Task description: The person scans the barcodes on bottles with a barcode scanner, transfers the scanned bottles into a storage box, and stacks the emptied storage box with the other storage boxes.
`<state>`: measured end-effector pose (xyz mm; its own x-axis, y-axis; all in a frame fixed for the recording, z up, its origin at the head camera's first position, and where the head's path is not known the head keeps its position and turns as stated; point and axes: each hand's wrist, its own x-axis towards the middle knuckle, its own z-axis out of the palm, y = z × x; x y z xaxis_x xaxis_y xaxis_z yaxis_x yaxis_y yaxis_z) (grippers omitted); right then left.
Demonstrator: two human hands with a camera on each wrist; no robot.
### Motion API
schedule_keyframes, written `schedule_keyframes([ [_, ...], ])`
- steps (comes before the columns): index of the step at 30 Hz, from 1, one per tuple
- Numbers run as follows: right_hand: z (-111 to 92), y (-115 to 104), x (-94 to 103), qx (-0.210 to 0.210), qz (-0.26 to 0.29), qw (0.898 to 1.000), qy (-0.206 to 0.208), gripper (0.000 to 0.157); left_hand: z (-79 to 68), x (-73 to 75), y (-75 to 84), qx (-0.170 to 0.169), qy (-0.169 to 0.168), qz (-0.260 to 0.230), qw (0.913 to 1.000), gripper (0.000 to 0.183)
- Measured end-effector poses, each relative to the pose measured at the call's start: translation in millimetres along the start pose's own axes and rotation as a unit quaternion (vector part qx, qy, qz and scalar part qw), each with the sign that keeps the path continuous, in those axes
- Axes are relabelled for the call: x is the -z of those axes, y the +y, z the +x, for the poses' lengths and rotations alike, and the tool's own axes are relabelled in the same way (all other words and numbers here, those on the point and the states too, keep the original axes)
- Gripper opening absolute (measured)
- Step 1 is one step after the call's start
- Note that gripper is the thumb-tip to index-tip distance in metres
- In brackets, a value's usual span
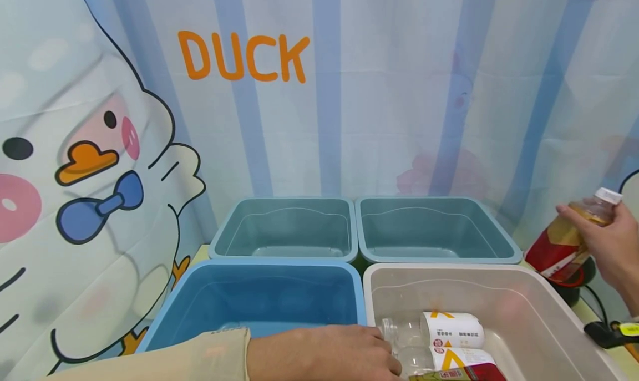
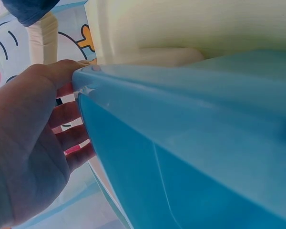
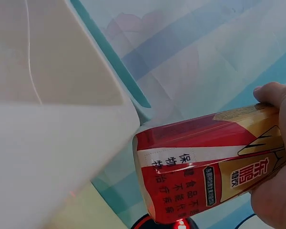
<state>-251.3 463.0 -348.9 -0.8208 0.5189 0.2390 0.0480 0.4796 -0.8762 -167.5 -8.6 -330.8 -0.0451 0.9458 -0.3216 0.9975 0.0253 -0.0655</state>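
Observation:
At the far right of the head view, my right hand (image 1: 616,248) grips a plastic drink bottle (image 1: 561,248) by its upper part. It has a white cap and a red-and-gold label; in the right wrist view the bottle (image 3: 205,167) overlaps the outer corner of the light bin. My left hand (image 1: 339,353) is at the near right corner of the blue bin (image 1: 204,275). Seen from the left wrist, its thumb lies at the rim (image 2: 133,78) and its fingers (image 2: 69,136) wrap behind the corner. Its fingertips are close to the bottles in the light bin.
The light bin (image 1: 539,292) holds a clear bottle with a white label (image 1: 451,330), another beside it, and a red-labelled bottle (image 1: 479,372). Two teal bins (image 1: 284,257) stand behind. A dark object with a cable (image 1: 574,292) sits at the right, before a duck-print curtain (image 1: 399,92).

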Motion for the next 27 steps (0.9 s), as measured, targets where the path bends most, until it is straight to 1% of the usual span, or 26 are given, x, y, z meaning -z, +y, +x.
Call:
schedule_keyframes([
  [4, 0, 4, 1.1, -0.014, 0.001, 1.000, 0.001, 0.079, -0.1, 0.3, 0.2, 0.000, -0.001, 0.003, 1.0000, 0.040],
  [8, 4, 6, 2.5, -0.017, 0.009, 1.000, -0.003, 0.075, -0.8, 0.5, -0.2, 0.003, -0.001, -0.006, 1.0000, 0.042],
  [10, 6, 8, 3.4, -0.019, 0.010, 1.000, -0.007, 0.077, -1.1, 0.6, -0.2, 0.005, -0.001, -0.008, 1.0000, 0.042],
  [16, 6, 14, 6.5, -0.026, 0.008, 0.999, -0.018, 0.084, 0.0, 0.3, -0.1, -0.001, -0.006, 0.007, 1.0000, 0.040],
  [21, 7, 18, 7.7, -0.018, 0.004, 0.999, -0.026, 0.081, -0.2, 0.1, -0.4, 0.000, -0.007, 0.005, 1.0000, 0.041],
  [25, 8, 21, 9.7, -0.009, 0.009, 0.999, -0.039, 0.082, -0.7, 0.5, -0.3, 0.000, -0.005, 0.006, 1.0000, 0.041],
  [26, 8, 23, 10.5, -0.006, 0.017, 0.999, -0.045, 0.080, -0.7, 0.6, -0.3, 0.001, -0.004, 0.005, 1.0000, 0.042],
  [27, 9, 24, 11.2, -0.003, 0.028, 0.998, -0.051, 0.073, -0.7, 0.8, -0.3, 0.001, -0.004, 0.006, 1.0000, 0.042],
])
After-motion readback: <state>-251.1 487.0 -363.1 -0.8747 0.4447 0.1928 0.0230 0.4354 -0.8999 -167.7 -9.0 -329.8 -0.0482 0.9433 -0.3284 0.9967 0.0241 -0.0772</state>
